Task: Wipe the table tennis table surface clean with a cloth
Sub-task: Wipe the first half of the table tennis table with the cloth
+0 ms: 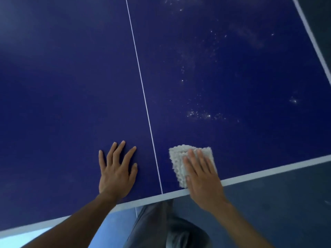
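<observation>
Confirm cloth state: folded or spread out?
Folded: the cloth is a compact pad with stacked layers at its near edge, under the flat right hand.

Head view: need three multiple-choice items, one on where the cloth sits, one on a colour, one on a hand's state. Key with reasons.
1. Where does the cloth lie relative to the centre line?
A. to its left
B. to its right
C. across it

2. What colour is the table surface?
A. green
B. dark blue
C. black

3. How is the left hand?
A. flat on the table, holding nothing
B. gripping the cloth
C. raised off the table

Key:
1 B: the cloth lies clear of the line, under the right hand near the table's edge.
2 B: the surface is dark blue with white lines.
3 A: its palm and spread fingers rest on bare surface.
</observation>
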